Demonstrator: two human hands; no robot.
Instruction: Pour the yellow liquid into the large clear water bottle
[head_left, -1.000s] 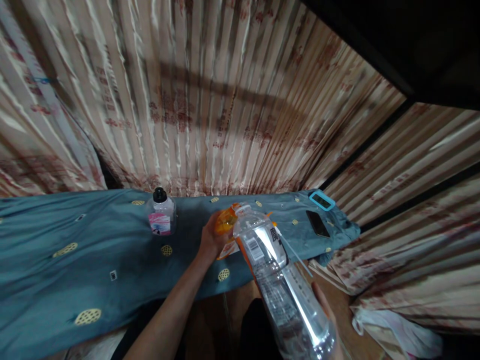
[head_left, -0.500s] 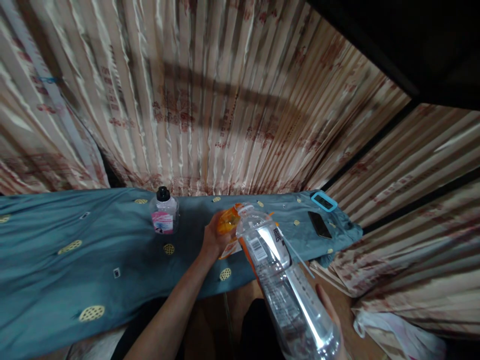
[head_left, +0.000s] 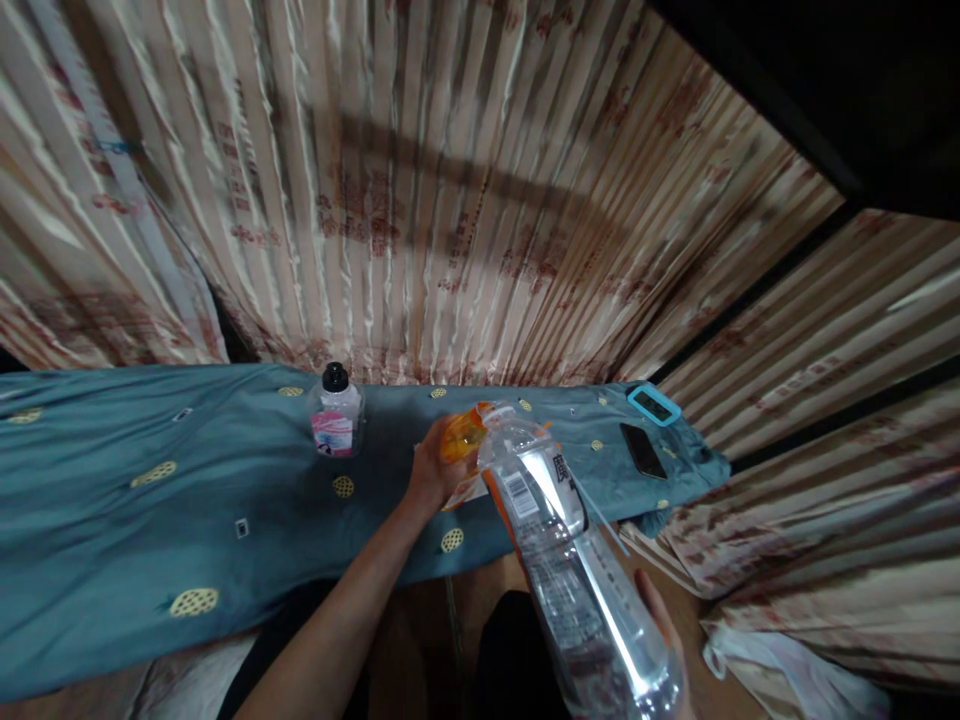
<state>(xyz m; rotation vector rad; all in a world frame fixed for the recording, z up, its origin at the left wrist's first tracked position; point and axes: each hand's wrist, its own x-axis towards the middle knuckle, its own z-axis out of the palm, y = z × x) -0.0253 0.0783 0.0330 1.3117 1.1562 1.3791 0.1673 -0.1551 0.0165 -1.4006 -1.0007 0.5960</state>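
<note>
My left hand (head_left: pixel 432 474) is closed around a see-through orange plastic bottle (head_left: pixel 463 438), its lower part partly hidden. My right hand (head_left: pixel 664 630) grips the base end of a large clear plastic bottle (head_left: pixel 577 580) with a barcode label. That bottle slants across the front, its narrow neck up against the top of the orange bottle. Whether liquid passes between them I cannot tell. To the left, a clear bottle with a black cap and pink label (head_left: pixel 334 432) stands upright on the blue-green cloth (head_left: pixel 225 450).
A dark phone (head_left: pixel 643 451) and a light-blue framed device with a dark screen (head_left: pixel 654 404) lie at the cloth's right end. Pleated patterned curtains (head_left: pixel 450 200) hang behind and to the right. A whitish plastic bag (head_left: pixel 795 665) rests at lower right.
The view has shifted slightly, so the capped bottle and the cloth appear a little further right. Both hands keep their grips, and the two bottles stay neck to neck.
</note>
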